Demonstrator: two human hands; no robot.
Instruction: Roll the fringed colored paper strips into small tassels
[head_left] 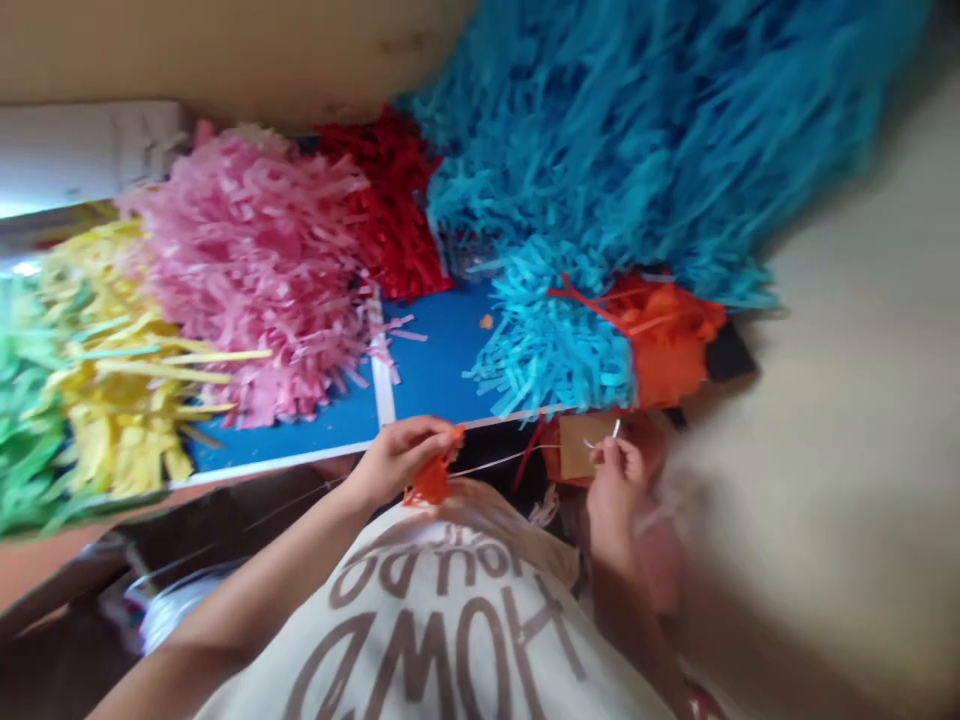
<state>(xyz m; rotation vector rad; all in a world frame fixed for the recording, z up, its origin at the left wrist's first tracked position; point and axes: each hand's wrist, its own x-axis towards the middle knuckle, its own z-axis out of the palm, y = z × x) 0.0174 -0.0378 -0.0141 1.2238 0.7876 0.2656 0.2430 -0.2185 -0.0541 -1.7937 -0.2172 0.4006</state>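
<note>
In front of my shirt, my left hand (401, 455) pinches a small piece of orange crepe-like paper (431, 482), which hangs below the fingers. A thin white string (502, 461) runs from this paper toward my right hand (619, 475). The right fingers are closed around the string, and a short white end (617, 428) sticks up above them; whether it is string or something stiffer I cannot make out. Just beyond that hand, a stack of orange fringed paper (667, 365) lies at the table's edge, beside a bunch of light blue fringed paper (559, 345).
A blue table (439, 345) with a white edge carries heaps of pink (259, 270), red (401, 215), yellow (124, 370) and green fringed paper (30, 420). Large blue fringes (660, 120) hang at the upper right. A brown cardboard piece (585, 447) sits below the table edge. A wall (847, 450) borders the right.
</note>
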